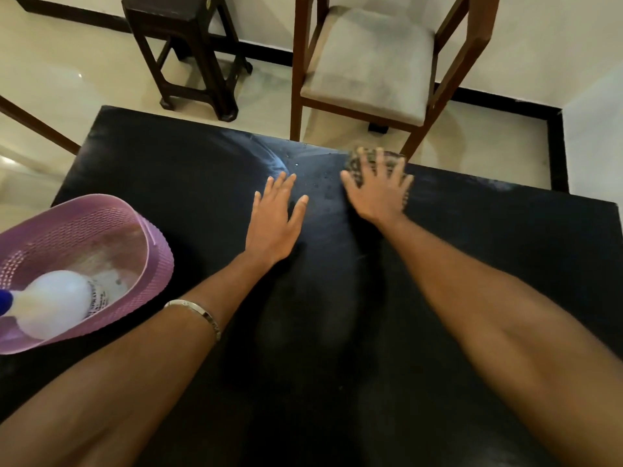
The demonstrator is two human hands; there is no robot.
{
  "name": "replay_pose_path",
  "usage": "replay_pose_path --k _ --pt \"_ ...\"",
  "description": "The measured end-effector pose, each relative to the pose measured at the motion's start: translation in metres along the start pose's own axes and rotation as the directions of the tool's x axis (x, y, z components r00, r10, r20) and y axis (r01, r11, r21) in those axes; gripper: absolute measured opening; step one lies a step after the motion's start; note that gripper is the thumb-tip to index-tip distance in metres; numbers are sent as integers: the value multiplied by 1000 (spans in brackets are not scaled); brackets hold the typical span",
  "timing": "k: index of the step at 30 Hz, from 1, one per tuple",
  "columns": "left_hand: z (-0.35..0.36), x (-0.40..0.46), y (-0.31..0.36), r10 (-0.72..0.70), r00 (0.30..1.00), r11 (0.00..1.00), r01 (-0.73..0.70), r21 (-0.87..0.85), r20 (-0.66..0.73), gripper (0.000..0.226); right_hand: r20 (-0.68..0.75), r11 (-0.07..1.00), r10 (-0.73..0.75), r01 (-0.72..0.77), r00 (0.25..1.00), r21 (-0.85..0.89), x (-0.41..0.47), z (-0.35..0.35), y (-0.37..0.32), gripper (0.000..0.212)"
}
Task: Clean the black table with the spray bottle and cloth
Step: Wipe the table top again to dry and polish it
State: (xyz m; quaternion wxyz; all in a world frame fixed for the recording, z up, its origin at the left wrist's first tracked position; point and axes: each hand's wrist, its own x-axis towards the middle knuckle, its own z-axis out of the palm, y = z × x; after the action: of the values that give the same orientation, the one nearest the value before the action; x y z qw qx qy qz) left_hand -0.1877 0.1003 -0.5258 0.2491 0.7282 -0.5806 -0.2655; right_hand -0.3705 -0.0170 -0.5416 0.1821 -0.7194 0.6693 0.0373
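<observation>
Counter: black counter (472, 264), droplets and pale streaks near its far edge.
Right hand: right hand (379, 193) spread flat, pressing the patterned cloth (357, 163) at the far edge.
Left hand: left hand (273, 220) flat, fingers straight, on the counter just beside it.
Spray bottle: white spray bottle (50, 303) lying in a pink basket (148, 241), near left.
Room: cushioned wooden chair (367, 62) and dark stool (182, 45) on the cream floor (60, 72) beyond.
</observation>
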Motion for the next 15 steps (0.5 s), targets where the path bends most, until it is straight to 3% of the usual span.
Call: replay_pose_path --k 4,7,11,15 --pt "1 0 -1 2 1000 1000 -2 -2 -20 54 104 915 -376 386 921 -120 -16 20 -59 67" --pt "5 -1 1 -8 1000 1000 8 10 -8 54 94 889 -440 448 893 -99 -13 16 -34 68" --pt "14 -4 9 4 1000 1000 -4 -1 -1 55 1 981 -178 178 984 -79 6 -8 66 75" --pt "25 -5 22 28 1000 1000 -28 -5 8 54 -63 985 173 -173 983 6 10 -43 205 79"
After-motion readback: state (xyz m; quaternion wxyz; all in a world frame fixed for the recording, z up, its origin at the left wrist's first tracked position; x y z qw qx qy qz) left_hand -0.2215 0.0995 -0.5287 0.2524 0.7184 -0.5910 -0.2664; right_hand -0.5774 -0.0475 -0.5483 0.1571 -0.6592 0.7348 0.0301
